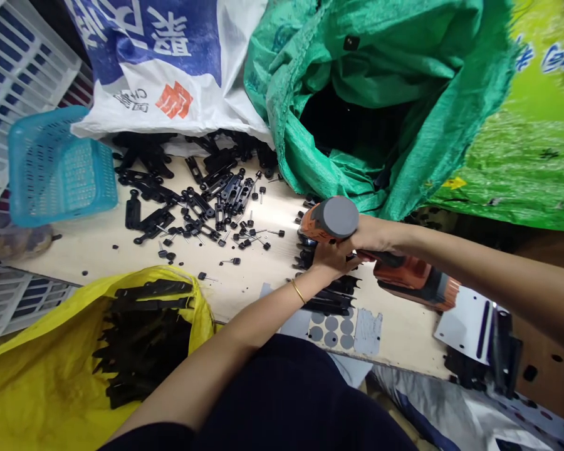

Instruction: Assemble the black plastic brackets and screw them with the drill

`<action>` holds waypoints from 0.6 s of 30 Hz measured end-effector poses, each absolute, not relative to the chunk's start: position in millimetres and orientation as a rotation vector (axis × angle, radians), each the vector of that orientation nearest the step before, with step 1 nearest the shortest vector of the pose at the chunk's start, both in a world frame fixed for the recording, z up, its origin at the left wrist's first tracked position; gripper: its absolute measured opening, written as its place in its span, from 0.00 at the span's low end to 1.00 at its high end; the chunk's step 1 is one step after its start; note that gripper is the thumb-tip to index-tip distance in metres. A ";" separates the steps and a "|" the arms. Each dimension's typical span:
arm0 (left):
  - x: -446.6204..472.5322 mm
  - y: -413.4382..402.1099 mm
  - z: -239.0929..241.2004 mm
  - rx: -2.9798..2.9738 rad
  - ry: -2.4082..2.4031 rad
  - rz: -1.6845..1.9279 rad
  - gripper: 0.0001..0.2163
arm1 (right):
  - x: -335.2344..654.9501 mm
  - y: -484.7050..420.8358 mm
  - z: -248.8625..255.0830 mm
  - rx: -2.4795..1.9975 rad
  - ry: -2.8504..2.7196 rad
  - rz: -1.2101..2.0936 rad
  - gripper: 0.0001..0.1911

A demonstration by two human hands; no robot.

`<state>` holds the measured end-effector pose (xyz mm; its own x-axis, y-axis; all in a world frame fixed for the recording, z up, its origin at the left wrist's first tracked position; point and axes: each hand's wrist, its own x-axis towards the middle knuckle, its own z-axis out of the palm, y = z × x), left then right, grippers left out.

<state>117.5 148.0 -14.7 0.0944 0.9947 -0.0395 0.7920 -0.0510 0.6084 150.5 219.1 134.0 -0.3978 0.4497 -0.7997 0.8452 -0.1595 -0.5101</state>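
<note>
My right hand point(375, 234) is wrapped round the handle of an orange and grey cordless drill point(341, 218). The drill's rear end faces up, and its tip is hidden beneath its body. Close below it, my left hand point(329, 258) has its fingers bent over a row of black plastic parts point(333, 299) and grips one there. The drill partly covers those fingers. To the left on the pale tabletop point(258, 294) lie many loose black plastic clips point(232, 191) and black-headed screws point(249, 238).
A blue basket point(63, 172) stands at the left beside a white crate point(23, 56). Behind are a white and blue sack point(169, 75) and an open green sack point(282, 94). A yellow bag point(51, 376) of black parts sits front left. Metal plates point(465, 322) lie at the right edge.
</note>
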 end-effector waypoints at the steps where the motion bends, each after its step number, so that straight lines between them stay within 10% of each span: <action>1: 116.3 146.9 -11.7 1.903 1.744 0.549 0.19 | 151.7 217.7 135.8 1.465 1.786 -1.582 0.10; 18: 132.7 92.0 -10.0 1.925 1.724 0.600 0.21 | 171.4 173.5 131.3 1.444 1.803 -1.618 0.12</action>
